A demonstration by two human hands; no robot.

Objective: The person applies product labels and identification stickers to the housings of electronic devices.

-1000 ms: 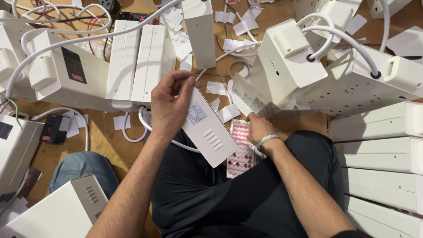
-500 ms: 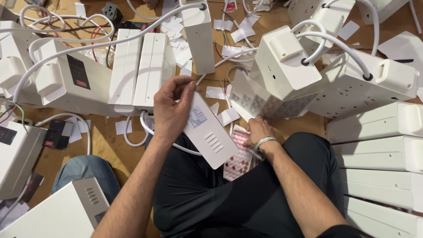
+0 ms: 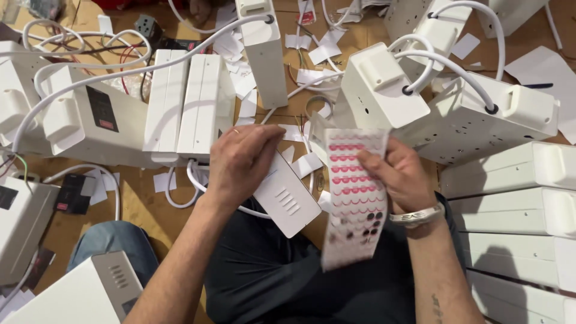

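On the brown floor [image 3: 144, 207], white boxes [image 3: 192, 108] with cables and paper scraps [image 3: 315, 54] lie all around. The left hand [image 3: 240, 165] grips a white panel [image 3: 288, 198] over the lap; beside it, the right hand [image 3: 399, 174] pinches a sticker sheet [image 3: 354, 198] upright.

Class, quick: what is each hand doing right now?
Left hand: closed on the white vented panel.
Right hand: holding up the sticker sheet.
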